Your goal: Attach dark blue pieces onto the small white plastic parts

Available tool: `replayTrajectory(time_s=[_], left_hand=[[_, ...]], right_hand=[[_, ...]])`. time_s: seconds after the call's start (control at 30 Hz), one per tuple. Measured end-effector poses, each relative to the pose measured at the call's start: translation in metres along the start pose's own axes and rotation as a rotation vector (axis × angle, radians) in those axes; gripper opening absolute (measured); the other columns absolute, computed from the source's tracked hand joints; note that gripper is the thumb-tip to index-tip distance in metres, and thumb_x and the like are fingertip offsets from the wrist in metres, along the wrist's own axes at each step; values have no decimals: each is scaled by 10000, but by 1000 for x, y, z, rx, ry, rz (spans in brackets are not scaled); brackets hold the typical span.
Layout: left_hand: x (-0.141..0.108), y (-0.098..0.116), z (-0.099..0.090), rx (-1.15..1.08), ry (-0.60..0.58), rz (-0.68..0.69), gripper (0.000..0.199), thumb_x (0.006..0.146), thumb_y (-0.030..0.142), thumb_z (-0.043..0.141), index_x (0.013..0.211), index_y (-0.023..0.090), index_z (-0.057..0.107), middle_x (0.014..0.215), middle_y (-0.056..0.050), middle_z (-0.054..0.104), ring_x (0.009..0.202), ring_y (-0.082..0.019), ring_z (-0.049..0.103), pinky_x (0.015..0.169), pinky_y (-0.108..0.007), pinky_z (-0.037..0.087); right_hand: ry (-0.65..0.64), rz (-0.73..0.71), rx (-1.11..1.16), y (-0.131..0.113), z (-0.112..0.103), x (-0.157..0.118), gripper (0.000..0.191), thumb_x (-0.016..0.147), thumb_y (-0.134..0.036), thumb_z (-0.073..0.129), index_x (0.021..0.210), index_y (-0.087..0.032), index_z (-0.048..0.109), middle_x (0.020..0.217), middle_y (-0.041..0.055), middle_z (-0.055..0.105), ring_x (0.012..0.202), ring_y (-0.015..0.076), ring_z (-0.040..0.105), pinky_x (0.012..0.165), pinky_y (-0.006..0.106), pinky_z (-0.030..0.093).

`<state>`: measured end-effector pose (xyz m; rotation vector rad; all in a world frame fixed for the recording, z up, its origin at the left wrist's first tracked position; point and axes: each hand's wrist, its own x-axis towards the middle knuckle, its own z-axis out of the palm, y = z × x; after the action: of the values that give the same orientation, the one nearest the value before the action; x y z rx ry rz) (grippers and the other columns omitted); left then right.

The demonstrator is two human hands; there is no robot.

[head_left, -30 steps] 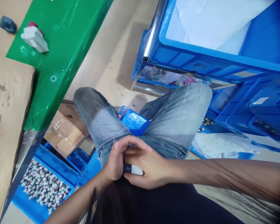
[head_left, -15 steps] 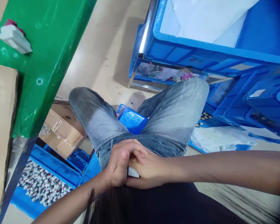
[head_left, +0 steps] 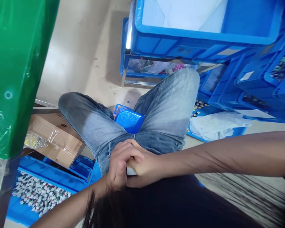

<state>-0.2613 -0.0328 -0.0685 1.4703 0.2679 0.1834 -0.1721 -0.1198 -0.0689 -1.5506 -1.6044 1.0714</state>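
My left hand point(head_left: 121, 161) and my right hand point(head_left: 147, 166) are clasped together above my lap, against the dark shirt. Their fingers are closed and overlap, with the left fingers lying over the right hand. In the gap between the two hands shows a small white piece point(head_left: 131, 171) with a flat pale face. Most of it is covered by the fingers, so its kind cannot be made out. The left thumb lies at its left side, and the right hand wraps it from the other side.
At the left stands a green-covered table point(head_left: 16, 63). Below it are a cardboard box point(head_left: 61, 139) and a blue crate point(head_left: 45, 171) of small white and dark pieces. A blue basket point(head_left: 129, 120) sits between my legs. Stacked blue crates point(head_left: 204, 39) and a plastic bag point(head_left: 213, 126) occupy the right.
The view has shifted, so the table and crates sit farther left in it. Both hands stay clasped around the white piece, slightly higher in the picture; the right forearm is raised.
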Motion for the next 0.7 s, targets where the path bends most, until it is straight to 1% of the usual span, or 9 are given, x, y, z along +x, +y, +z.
replayTrajectory(time_s=[0.13, 0.27, 0.33, 0.43, 0.53, 0.63, 0.7], left_hand=[[-2, 0, 2, 1, 51, -54, 572, 871, 536, 135, 738, 212, 587, 657, -43, 559, 650, -219, 503, 674, -407, 350], [-4, 1, 3, -9, 96, -63, 555, 871, 530, 144, 698, 229, 576, 595, -38, 537, 592, -214, 472, 639, -405, 345], [-4, 1, 2, 4, 78, -60, 552, 873, 522, 147, 694, 222, 574, 576, -41, 525, 574, -205, 453, 628, -401, 341], [-4, -1, 0, 23, 40, -37, 540, 880, 496, 147, 708, 209, 570, 556, -38, 504, 565, -194, 438, 622, -395, 333], [-5, -4, -1, 24, 44, 5, 515, 882, 476, 153, 704, 212, 558, 535, -29, 476, 548, -187, 427, 606, -387, 321], [-8, -7, 0, 60, 27, 38, 483, 879, 469, 162, 729, 229, 554, 542, -28, 466, 546, -196, 418, 601, -389, 312], [-11, -8, -1, 109, 2, 61, 461, 878, 465, 168, 776, 239, 557, 577, -32, 479, 578, -208, 429, 616, -397, 312]], right_hand=[[5, 13, 60, -1, 0, 1, 221, 682, -243, 626, 879, -158, 574, 910, 18, 615, 923, 198, 526, 816, 346, 397], [3, -6, 51, 0, 6, 1, 216, 694, -278, 624, 863, -155, 568, 904, 38, 613, 931, 216, 523, 851, 401, 363], [12, -17, 52, 2, 10, 0, 209, 695, -277, 616, 850, -147, 563, 872, 42, 612, 907, 216, 529, 858, 424, 350], [69, -56, 17, 5, 15, -1, 209, 701, -284, 595, 828, -122, 561, 819, 50, 608, 881, 228, 528, 857, 457, 339], [103, -110, -60, 7, 20, -3, 231, 733, -296, 563, 852, -98, 561, 804, 57, 603, 872, 235, 518, 888, 486, 304], [105, -123, -140, 8, 23, -6, 200, 751, -303, 567, 824, -117, 558, 742, 34, 585, 816, 217, 511, 908, 492, 274], [136, -138, -192, 7, 24, -7, 206, 739, -313, 592, 813, -124, 558, 714, 27, 574, 814, 219, 506, 922, 496, 259]])
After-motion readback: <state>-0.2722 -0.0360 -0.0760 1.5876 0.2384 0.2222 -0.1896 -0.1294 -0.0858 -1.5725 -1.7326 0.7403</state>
